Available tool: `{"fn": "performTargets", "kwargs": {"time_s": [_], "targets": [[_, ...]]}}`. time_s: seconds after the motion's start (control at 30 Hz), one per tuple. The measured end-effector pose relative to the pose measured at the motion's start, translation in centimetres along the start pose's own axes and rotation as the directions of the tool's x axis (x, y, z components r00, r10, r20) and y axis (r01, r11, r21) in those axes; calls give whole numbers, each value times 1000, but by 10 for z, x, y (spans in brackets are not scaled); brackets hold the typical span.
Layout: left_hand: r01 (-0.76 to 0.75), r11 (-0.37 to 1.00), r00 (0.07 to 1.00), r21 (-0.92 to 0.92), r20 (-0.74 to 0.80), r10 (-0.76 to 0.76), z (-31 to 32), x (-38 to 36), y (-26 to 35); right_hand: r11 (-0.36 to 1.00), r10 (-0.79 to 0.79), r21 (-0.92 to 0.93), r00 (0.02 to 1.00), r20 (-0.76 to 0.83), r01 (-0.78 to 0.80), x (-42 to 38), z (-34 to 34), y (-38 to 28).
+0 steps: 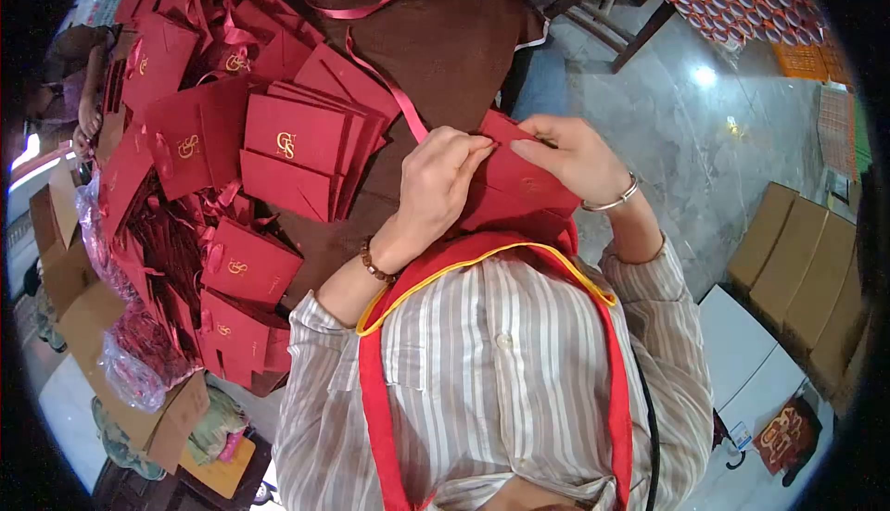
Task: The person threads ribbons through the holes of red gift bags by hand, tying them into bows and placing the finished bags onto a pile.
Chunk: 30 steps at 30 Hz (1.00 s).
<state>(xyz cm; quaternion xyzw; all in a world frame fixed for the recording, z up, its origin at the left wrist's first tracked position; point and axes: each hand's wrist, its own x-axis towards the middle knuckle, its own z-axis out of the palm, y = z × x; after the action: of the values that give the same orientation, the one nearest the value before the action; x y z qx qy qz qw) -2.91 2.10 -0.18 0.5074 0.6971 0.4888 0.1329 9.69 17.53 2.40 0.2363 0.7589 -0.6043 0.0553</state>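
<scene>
A dark red paper gift bag [519, 187] with a faint gold logo lies tilted against my apron, in front of my chest. My left hand [436, 182], with a beaded bracelet at its wrist, is closed in a pinch at the bag's upper edge. A pink ribbon [394, 89] runs from the table to this hand; its end is hidden behind the fingers. My right hand [575, 159], wearing a metal bangle, grips the bag's top edge with thumb and fingers. Both sets of fingertips are close together. Left of my hands lies a fanned stack of red gift bags [301, 145] with gold lettering.
Many more red bags [227, 261] crowd the left of the brown-covered table [445, 29]. Loose pink ribbons [371, 6] lie at its far side. Another person's hand [90, 122] shows at far left. Cardboard boxes [793, 261] stand on the floor at right.
</scene>
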Motion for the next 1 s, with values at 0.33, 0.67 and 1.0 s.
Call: {"fn": "performTargets", "kwargs": {"time_s": [0.33,0.67,1.0], "targets": [[55,998,998,-33,33,-54,0,1,4,991,89,101,996,-3,-88,-3,0,3],[-111,993,993,31,-43,112,8,7,8,998,38,45,999,21,-39,-4,-1,-3],[-193,976,979,100,-44,198,14,6,8,999,33,18,999,26,-34,-9,-2,-3]]}}
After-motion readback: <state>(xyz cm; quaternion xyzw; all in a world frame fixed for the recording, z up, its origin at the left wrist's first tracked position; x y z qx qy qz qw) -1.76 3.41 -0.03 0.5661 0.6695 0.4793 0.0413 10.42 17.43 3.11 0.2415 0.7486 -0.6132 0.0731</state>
